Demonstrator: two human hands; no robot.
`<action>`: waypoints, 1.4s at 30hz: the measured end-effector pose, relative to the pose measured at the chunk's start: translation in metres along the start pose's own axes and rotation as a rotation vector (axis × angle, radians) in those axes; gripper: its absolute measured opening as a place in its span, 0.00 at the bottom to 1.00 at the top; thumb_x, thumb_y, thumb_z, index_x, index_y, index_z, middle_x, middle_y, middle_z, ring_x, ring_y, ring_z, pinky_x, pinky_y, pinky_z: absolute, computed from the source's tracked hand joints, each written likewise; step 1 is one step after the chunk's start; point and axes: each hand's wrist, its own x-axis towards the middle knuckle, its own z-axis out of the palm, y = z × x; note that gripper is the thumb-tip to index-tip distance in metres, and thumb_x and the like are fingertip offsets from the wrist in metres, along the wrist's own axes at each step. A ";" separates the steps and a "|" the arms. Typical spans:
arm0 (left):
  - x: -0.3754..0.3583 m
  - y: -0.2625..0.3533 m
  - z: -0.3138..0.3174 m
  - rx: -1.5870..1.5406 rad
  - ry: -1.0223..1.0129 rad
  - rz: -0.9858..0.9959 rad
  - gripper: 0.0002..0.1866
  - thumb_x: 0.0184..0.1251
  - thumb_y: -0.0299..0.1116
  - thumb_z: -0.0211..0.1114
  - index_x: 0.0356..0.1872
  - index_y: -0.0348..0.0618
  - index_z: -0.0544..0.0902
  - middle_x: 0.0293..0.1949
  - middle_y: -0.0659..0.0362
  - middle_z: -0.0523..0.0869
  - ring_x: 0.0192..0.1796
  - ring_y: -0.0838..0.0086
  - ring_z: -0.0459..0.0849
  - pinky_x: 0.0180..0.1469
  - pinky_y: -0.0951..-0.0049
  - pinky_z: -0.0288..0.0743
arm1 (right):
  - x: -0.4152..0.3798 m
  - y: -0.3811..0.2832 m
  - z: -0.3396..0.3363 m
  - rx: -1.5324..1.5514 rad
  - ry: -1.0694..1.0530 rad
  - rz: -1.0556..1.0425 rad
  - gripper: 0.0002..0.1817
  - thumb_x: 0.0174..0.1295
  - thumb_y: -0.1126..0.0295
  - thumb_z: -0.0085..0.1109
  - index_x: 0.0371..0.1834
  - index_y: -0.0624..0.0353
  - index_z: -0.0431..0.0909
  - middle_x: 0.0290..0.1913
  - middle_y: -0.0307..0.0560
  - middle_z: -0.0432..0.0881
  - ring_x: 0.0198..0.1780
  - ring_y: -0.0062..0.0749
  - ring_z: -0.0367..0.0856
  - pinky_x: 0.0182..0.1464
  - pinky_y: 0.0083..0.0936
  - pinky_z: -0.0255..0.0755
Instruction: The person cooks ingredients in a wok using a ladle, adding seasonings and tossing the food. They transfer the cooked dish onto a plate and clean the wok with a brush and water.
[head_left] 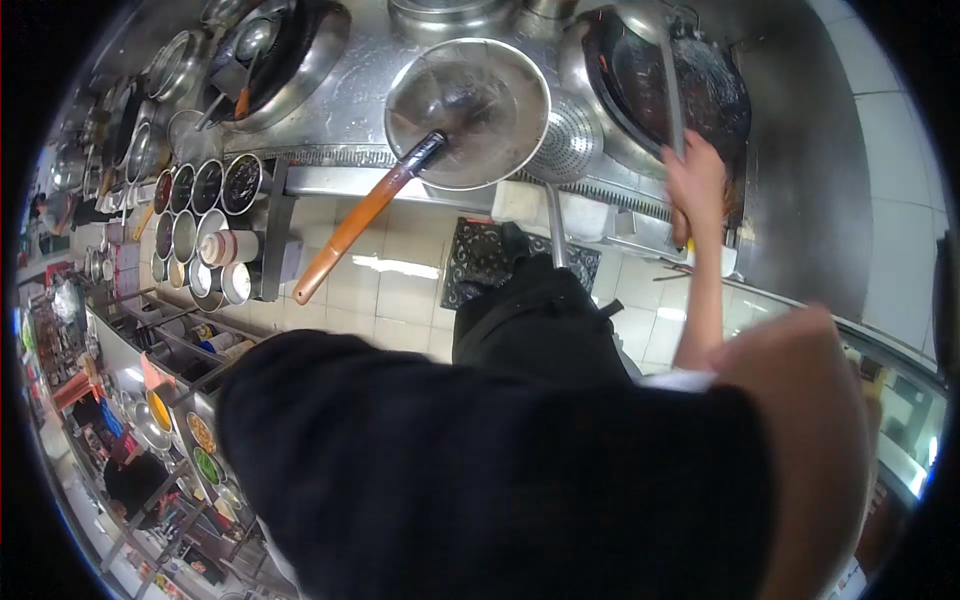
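Observation:
Near the right side, my right hand (695, 183) is closed around the long metal handle of a ladle (671, 85). The ladle's wooden end (680, 228) sticks out below the fist, and its head reaches over a dark wok (720, 95) on the stove. To the left is a wide round vessel (545, 120) with murky grey contents, a wooden handle (350, 232) slanting out over its rim. Between the two, a perforated skimmer (568, 140) lies with its metal handle pointing down. A black sleeve and blurred bare skin fill the lower foreground. My left hand does not show.
Farther left, another wok (315, 75) holds a spatula and a ladle. Several sauce containers (240, 183) and a squeeze bottle (229, 248) stand beside the stove. Food bowls (207, 465) line a counter at lower left. A patterned mat (470, 260) lies on the tiled floor.

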 end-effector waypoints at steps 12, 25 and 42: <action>-0.069 -0.108 0.074 -0.713 0.533 -0.823 0.32 0.54 0.27 0.77 0.62 0.31 0.80 0.46 0.47 0.90 0.47 0.70 0.89 0.53 0.69 0.80 | 0.242 -0.120 0.181 0.300 -0.322 -0.120 0.09 0.51 0.76 0.57 0.21 0.74 0.80 0.20 0.63 0.83 0.24 0.48 0.88 0.29 0.43 0.81; -0.093 -0.112 0.197 -1.170 1.065 -0.979 0.20 0.59 0.26 0.76 0.52 0.32 0.82 0.41 0.58 0.88 0.41 0.77 0.84 0.48 0.75 0.77 | 0.184 -0.093 0.162 2.126 -0.971 0.725 0.07 0.70 0.78 0.55 0.39 0.69 0.67 0.27 0.39 0.71 0.22 0.12 0.72 0.20 0.08 0.68; 0.069 -0.197 0.206 -0.528 0.453 -0.377 0.25 0.58 0.34 0.76 0.56 0.34 0.81 0.43 0.47 0.90 0.46 0.64 0.88 0.54 0.65 0.78 | -0.030 0.056 -0.085 1.141 -0.065 0.686 0.08 0.64 0.76 0.62 0.27 0.67 0.77 0.22 0.43 0.77 0.19 0.23 0.73 0.21 0.21 0.66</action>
